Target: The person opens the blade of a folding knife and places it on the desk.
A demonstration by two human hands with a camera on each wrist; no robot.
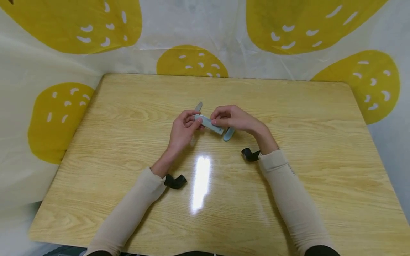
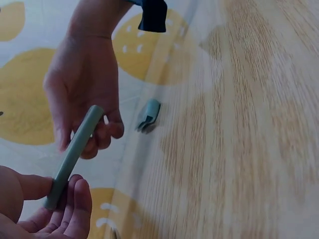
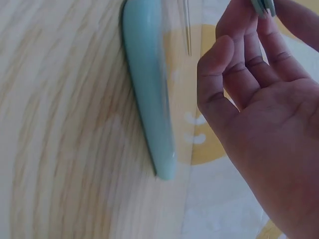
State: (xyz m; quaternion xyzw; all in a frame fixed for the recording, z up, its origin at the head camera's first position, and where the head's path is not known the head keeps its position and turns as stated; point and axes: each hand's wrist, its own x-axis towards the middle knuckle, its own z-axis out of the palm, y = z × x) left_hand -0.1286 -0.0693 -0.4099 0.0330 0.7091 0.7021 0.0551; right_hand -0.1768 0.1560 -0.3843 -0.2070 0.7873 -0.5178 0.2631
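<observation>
A slim pale green handle (image 1: pixel 212 126) with a rivet near its right end is held above the table, between both hands. The left hand (image 1: pixel 183 131) pinches its left end between thumb and fingers. Nearer the rivet, the right hand (image 1: pixel 235 117) grips it with thumb and fingertips. A second pale green piece (image 1: pixel 229 134) lies on the table below the right hand; a dark notch shows at one end in the left wrist view. Behind the left fingers a grey blade-like strip (image 1: pixel 199 106) sticks out, its lower end hidden. I cannot tell what it joins.
Both hands work over a wood-grain table (image 1: pixel 128 149). A black curved wrist mount (image 1: pixel 175 181) sits by the left cuff, another black mount (image 1: pixel 250 155) by the right cuff. A white sheet (image 1: pixel 192 25) with yellow shapes rises behind the far edge.
</observation>
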